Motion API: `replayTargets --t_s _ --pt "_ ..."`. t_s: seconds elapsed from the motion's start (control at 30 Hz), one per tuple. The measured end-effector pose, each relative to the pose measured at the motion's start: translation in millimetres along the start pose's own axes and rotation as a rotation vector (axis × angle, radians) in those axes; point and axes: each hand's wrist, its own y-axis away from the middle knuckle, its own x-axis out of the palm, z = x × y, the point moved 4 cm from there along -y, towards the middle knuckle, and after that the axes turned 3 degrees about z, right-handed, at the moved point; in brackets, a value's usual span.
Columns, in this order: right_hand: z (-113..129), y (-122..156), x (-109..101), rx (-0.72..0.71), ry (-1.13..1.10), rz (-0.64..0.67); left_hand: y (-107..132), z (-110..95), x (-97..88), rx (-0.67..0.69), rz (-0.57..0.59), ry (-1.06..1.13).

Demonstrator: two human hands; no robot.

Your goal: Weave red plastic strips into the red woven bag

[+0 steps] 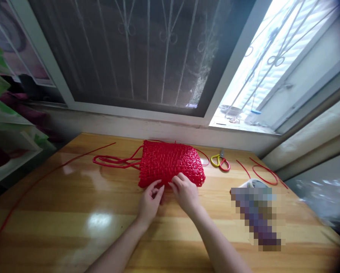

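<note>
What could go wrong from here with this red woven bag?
The scissors lie just right of the woven bag, so shifting it might knock them. The long red strand at left could tangle with the handles. With the left hand and right hand so close, they might obstruct each other.

A glossy red bag (170, 161), its strips woven into a rough, knobbly mesh that looks like plastic, gleams near the middle of the far edge of a wooden table (81, 212), whose smooth, varnished-looking top throws back window light. Smooth, cord-like handles (116, 165) extend toward the left edge. By the far edge, scissors (221, 156) pair grey metal blades (222, 152) with smooth, plastic-looking loops (224, 170). Crinkled, shiny clear film (312, 199), apparently plastic, sits beyond the right edge.
</note>
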Motion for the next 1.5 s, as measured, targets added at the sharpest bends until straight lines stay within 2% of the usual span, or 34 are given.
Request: replayTargets --t_s 0.07,0.13,0.23,0.4,0.53,0.7,0.8,0.97,1.07,1.2,1.5 --pt "-0.5 -0.1 3.1 -0.008 -0.134 -0.040 -5.4 -7.6 -4.1 0.032 -0.041 -0.178" --pt "-1.9 -0.1 7.3 -0.006 -0.293 -0.059 -10.4 -18.1 -7.8 0.064 -0.082 -0.449" --pt "-2.9 0.1 13.3 -0.040 -0.436 -0.015 -16.0 -32.7 -8.5 0.084 -0.099 -0.810" --pt "-6.6 -1.5 13.8 -0.075 -0.337 0.031 -19.5 -41.1 -2.2 0.094 -0.043 -1.036" --pt "-8.1 -2.9 13.4 -0.072 -0.077 -0.034 -19.2 -39.8 -3.1 0.095 0.003 -1.071" --pt "-5.6 -2.3 17.4 -0.021 0.135 -0.092 -16.1 -42.8 -18.0 0.091 0.085 -1.021" --pt "-4.4 -1.1 18.6 0.007 0.134 -0.105 -11.4 -47.7 -28.4 0.167 0.123 -1.107" --pt "-6.2 2.0 17.9 -0.027 0.017 -0.104 -3.1 -55.1 -48.6 0.494 0.090 -1.110" --pt "-6.8 4.1 19.0 -0.030 -0.016 -0.093 -1.5 -55.8 -61.3 0.625 0.112 -1.052" --pt "-5.9 5.3 22.1 0.000 -0.024 -0.109 -2.1 -55.6 -67.7 0.679 0.198 -1.043" --pt "-6.9 9.2 26.8 0.022 -0.013 -0.215 -2.8 -52.2 -65.8 0.680 0.285 -1.045"
